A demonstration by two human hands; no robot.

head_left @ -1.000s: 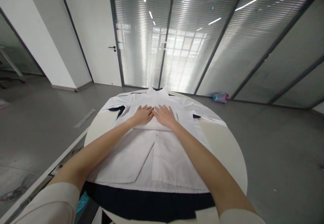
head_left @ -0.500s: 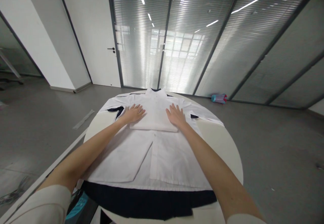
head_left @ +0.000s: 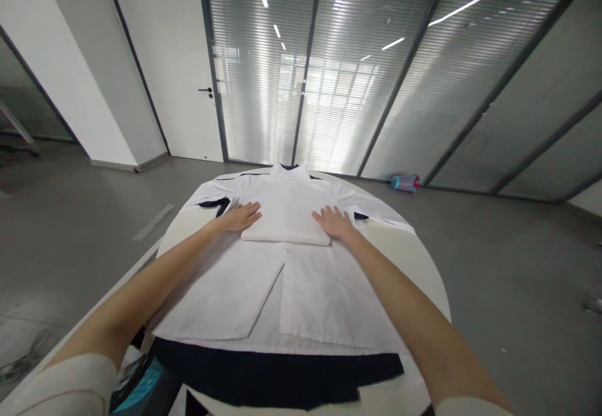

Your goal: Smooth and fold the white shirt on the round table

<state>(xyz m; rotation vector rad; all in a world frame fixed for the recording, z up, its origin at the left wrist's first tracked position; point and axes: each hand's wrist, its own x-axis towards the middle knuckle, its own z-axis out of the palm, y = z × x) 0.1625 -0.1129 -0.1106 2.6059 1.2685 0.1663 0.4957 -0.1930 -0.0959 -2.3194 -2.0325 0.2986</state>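
Shirt: lay on my round table.
Left hand: flat, released, ten o'clock.
Right hand: flat, released, two o'clock.

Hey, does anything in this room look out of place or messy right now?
One thing: a blue bottle with a red cap lies on its side on the floor by the glass wall. On the table, both hands, left hand and right hand, lie flat on the white shirt, which looks smooth.
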